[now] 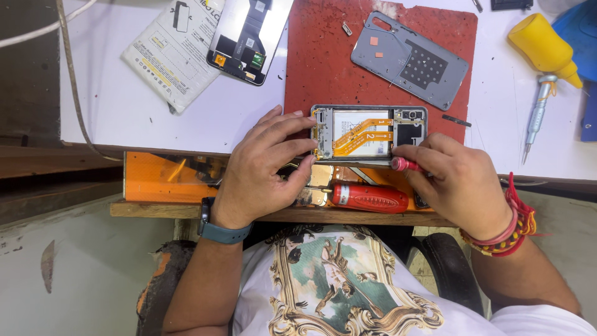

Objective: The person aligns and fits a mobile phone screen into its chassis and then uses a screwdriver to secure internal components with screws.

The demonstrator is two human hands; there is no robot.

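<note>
Steadying an opened smartphone point(369, 132), light, fragile inside, by its rigid frame edges: left hand point(264, 168) pinches its end; right hand point(457, 180) grips a small red-handled screwdriver point(404, 164)

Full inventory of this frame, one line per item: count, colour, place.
opened phone: 1, grey frame with orange flex cables, front edge of red mat
red mat: 1, red, middle of white table
back cover: 1, grey, on mat, upper right
screen assembly: 1, black, table top, left of mat
printed package: 1, white, far left of table
red-handled tool: 1, red, orange tray below phone
precision screwdriver: 1, silver-blue, right of mat
yellow bottle: 1, yellow, top right
left hand: 1, steadies phone's left end, grey watch on wrist
right hand: 1, grip on small red screwdriver at phone's lower right, red thread bands on wrist
</note>
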